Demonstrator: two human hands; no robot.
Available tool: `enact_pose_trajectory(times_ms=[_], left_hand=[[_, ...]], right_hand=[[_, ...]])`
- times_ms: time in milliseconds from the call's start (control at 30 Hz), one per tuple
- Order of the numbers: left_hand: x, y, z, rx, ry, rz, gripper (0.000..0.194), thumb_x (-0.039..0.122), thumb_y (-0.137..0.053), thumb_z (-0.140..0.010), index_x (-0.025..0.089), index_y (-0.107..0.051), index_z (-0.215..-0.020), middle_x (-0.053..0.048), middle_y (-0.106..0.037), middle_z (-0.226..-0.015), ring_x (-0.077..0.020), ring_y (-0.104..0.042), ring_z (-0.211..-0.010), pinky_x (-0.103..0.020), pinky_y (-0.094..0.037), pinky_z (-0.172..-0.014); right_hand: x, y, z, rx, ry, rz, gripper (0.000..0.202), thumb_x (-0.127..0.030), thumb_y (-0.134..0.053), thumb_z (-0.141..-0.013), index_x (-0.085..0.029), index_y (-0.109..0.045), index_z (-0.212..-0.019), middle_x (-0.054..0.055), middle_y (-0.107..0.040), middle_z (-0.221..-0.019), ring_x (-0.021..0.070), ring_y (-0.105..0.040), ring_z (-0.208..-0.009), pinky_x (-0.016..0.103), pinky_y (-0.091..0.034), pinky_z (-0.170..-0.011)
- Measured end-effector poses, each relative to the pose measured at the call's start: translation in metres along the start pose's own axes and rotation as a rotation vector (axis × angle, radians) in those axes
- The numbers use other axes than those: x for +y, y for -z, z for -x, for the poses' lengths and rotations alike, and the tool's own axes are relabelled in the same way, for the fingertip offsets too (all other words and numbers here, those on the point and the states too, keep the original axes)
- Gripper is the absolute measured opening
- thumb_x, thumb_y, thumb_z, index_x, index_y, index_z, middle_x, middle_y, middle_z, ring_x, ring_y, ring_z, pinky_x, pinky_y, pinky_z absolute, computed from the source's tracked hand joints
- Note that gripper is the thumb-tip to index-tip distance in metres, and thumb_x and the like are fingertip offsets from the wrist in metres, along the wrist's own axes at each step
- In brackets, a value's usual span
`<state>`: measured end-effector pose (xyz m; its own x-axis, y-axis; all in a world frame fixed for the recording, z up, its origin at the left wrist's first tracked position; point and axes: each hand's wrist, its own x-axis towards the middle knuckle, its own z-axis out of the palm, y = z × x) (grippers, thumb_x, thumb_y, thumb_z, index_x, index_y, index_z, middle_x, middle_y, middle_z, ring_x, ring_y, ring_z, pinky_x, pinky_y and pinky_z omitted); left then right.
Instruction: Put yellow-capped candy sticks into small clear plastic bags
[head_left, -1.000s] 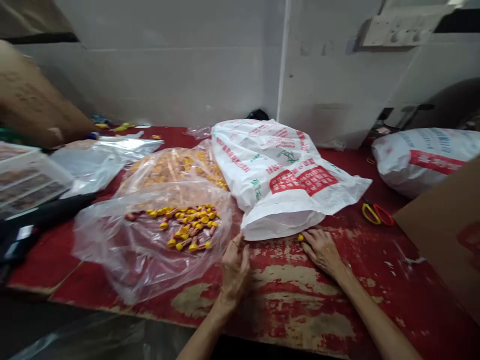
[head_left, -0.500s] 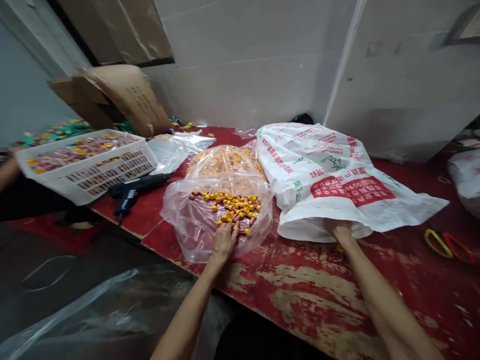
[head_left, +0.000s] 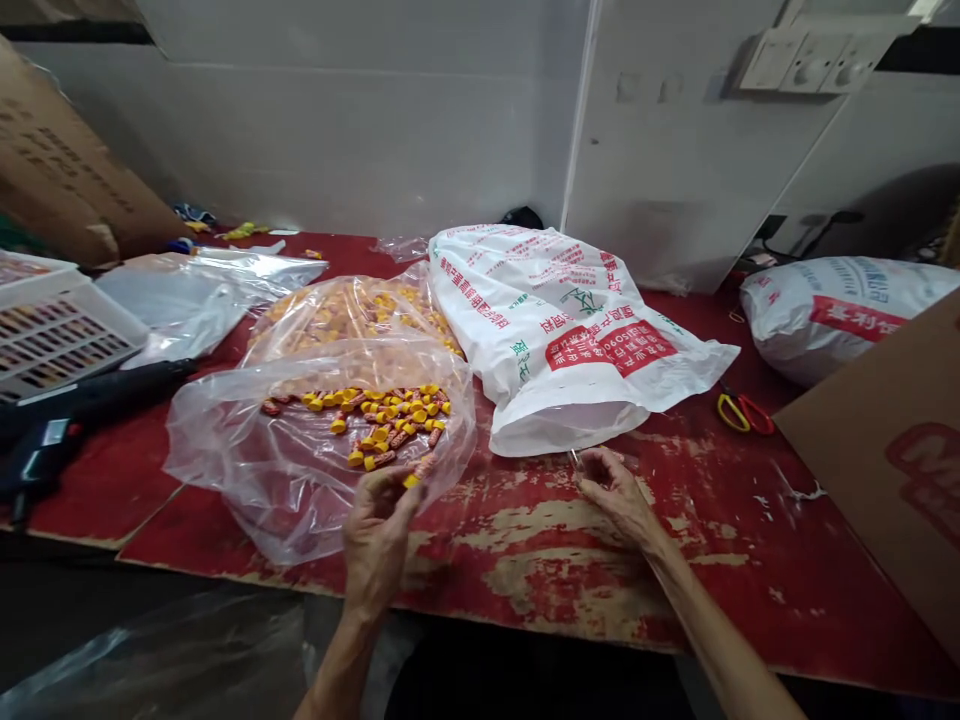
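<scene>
My left hand (head_left: pixel 375 545) pinches a small yellow-capped piece (head_left: pixel 421 470) with a red patterned body, in front of the clear plastic bag (head_left: pixel 285 480). Several like it, the capped pieces (head_left: pixel 390 412), lie loose in the bag's open mouth, and more show through the film behind. Just in front of the mouth of the white woven sack (head_left: pixel 525 335), my right hand (head_left: pixel 619 500) has its fingers closed on a small, thin, shiny thing (head_left: pixel 575 458), too small to name. The sack lies on its side with red and green print; its inside is mostly hidden.
At the left, a white crate (head_left: pixel 67 335) and a black glue gun (head_left: pixel 37 450) lie on the worn red table (head_left: pixel 600 570). Yellow-and-red-handled scissors (head_left: pixel 744 413) rest to the right. A cardboard box (head_left: pixel 885 470) and another sack (head_left: pixel 817 310) stand beyond.
My right hand has come out of the white sack with a small thin thing. My left hand has lifted a capped piece from the bag. The view has swung right.
</scene>
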<state>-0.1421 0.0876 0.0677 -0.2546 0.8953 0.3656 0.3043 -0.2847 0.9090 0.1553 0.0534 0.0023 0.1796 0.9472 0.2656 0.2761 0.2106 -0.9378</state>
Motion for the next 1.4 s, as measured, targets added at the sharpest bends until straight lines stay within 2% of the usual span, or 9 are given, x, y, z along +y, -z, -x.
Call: enact_pose_trajectory(times_ms=[133, 300, 400, 633, 867, 967, 1167, 1300, 1400], left_hand=[[0.022, -0.038, 0.047, -0.308, 0.207, 0.317, 0.028, 0.035, -0.072, -0.065, 0.019, -0.062, -0.086, 0.001, -0.056, -0.079, -0.0116, -0.056, -0.067, -0.022, -0.046, -0.062], [0.019, -0.064, 0.074, -0.385, 0.424, 0.541, 0.034, 0.031, -0.076, -0.062, 0.02, -0.06, -0.09, 0.002, -0.058, -0.081, -0.0111, -0.059, -0.066, -0.024, -0.048, -0.065], [0.018, -0.065, 0.075, -0.435, 0.408, 0.514, 0.029, 0.031, -0.075, -0.064, 0.019, -0.061, -0.086, 0.002, -0.059, -0.079, -0.0115, -0.058, -0.067, -0.023, -0.047, -0.067], [0.011, -0.068, 0.084, -0.532, 0.281, 0.309, 0.024, 0.036, -0.07, -0.07, 0.019, -0.068, -0.087, -0.005, -0.062, -0.088, -0.0197, -0.06, -0.085, -0.03, -0.05, -0.077], [0.01, -0.072, 0.11, -0.481, 0.069, 0.159, 0.024, 0.028, -0.05, -0.086, 0.023, -0.068, -0.102, -0.007, -0.065, -0.099, -0.0199, -0.06, -0.098, -0.033, -0.046, -0.089], [0.016, -0.067, 0.096, -0.513, -0.055, 0.036, 0.024, 0.022, -0.048, -0.086, 0.023, -0.069, -0.098, -0.006, -0.064, -0.099, -0.0182, -0.061, -0.092, -0.03, -0.048, -0.082], [-0.001, -0.02, 0.004, -0.063, -0.299, -0.468, 0.024, 0.022, -0.043, -0.085, 0.02, -0.065, -0.093, -0.008, -0.063, -0.093, -0.0227, -0.058, -0.09, -0.035, -0.047, -0.083], [-0.036, -0.013, -0.054, -0.411, -0.381, -0.869, 0.027, 0.011, -0.045, -0.077, 0.019, -0.067, -0.091, -0.012, -0.063, -0.104, -0.028, -0.055, -0.1, -0.038, -0.044, -0.088], [-0.048, -0.016, -0.065, -0.562, -0.422, -0.901, 0.024, 0.01, -0.048, -0.075, 0.022, -0.068, -0.081, -0.009, -0.065, -0.095, -0.0252, -0.056, -0.092, -0.034, -0.044, -0.083]], right_hand=[[-0.016, -0.017, 0.022, 0.021, -0.098, -0.4, 0.062, -0.035, -0.061, -0.074, -0.026, -0.035, -0.129, 0.004, -0.056, -0.096, 0.0171, -0.06, -0.08, 0.034, -0.052, -0.073], [-0.03, -0.012, 0.041, -0.064, -0.03, -0.05, 0.047, -0.026, -0.061, -0.075, -0.025, -0.048, -0.12, 0.004, -0.06, -0.096, 0.0172, -0.057, -0.085, 0.031, -0.048, -0.076], [-0.033, -0.003, 0.049, -0.175, 0.063, 0.173, 0.022, -0.028, -0.057, -0.081, -0.023, -0.061, -0.102, 0.005, -0.061, -0.094, 0.0183, -0.055, -0.086, 0.031, -0.045, -0.075], [-0.042, -0.014, 0.056, -0.256, 0.211, 0.216, 0.025, -0.026, -0.049, -0.09, -0.025, -0.058, -0.112, 0.004, -0.062, -0.107, 0.0174, -0.056, -0.099, 0.031, -0.045, -0.086], [-0.018, -0.042, 0.07, -0.118, 0.311, 0.362, 0.024, -0.027, -0.039, -0.094, -0.024, -0.053, -0.112, 0.007, -0.063, -0.102, 0.02, -0.058, -0.093, 0.033, -0.047, -0.08], [0.003, -0.035, 0.062, -0.121, 0.412, 0.488, 0.024, -0.028, -0.041, -0.094, -0.023, -0.053, -0.114, 0.006, -0.064, -0.103, 0.0212, -0.057, -0.092, 0.035, -0.044, -0.081], [0.018, -0.005, 0.033, 0.001, 0.401, 0.924, 0.023, -0.024, -0.043, -0.092, -0.018, -0.06, -0.107, 0.009, -0.064, -0.098, 0.0236, -0.051, -0.089, 0.037, -0.033, -0.077], [0.019, 0.006, 0.014, 0.074, 0.378, 0.983, 0.025, -0.025, -0.043, -0.092, -0.018, -0.059, -0.108, 0.009, -0.062, -0.109, 0.0237, -0.049, -0.1, 0.035, -0.033, -0.084], [0.012, 0.007, -0.02, 0.116, 0.231, 1.043, 0.029, -0.022, -0.036, -0.093, -0.017, -0.06, -0.109, 0.01, -0.062, -0.109, 0.0232, -0.05, -0.098, 0.034, -0.035, -0.085]])
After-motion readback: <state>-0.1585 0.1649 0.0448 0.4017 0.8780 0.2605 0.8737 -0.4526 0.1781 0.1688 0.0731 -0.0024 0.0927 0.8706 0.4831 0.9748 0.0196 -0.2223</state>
